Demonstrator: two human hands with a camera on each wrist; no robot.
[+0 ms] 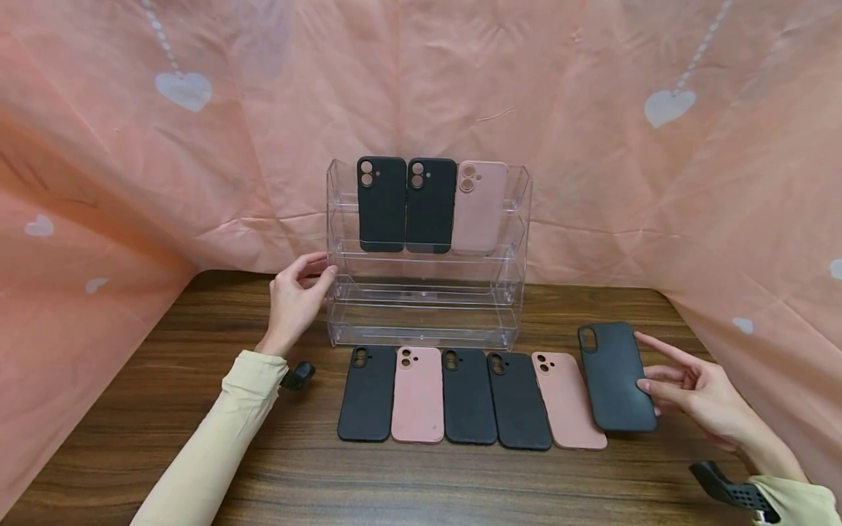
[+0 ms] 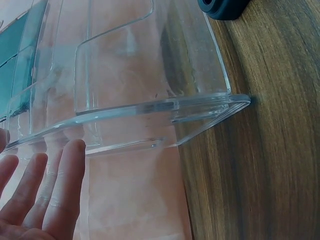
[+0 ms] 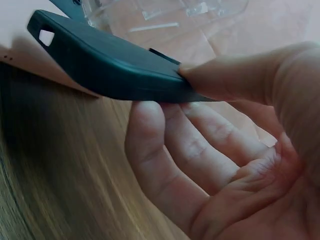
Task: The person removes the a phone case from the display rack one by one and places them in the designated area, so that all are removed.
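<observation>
My right hand [image 1: 707,398] pinches a black phone case [image 1: 618,376] at its right edge, thumb on the face and fingers behind. It is raised at the right end of a row and overlaps a pink case [image 1: 569,402] in the head view. In the right wrist view the case [image 3: 115,60] shows side-on with a cutout in its end. My left hand [image 1: 296,296] touches the left side of a clear tiered display rack [image 1: 424,336]. The left wrist view shows the fingers [image 2: 62,195] nearly straight, fingertips at the clear side panel [image 2: 130,112].
On the rack's top tier stand two black cases [image 1: 381,204] [image 1: 430,204] and a pink one [image 1: 480,208]. In front, black cases [image 1: 366,394] [image 1: 468,398] [image 1: 520,402] and a pink case [image 1: 418,394] lie on the wooden table [image 1: 395,489]. Pink cloth [image 1: 592,109] hangs behind.
</observation>
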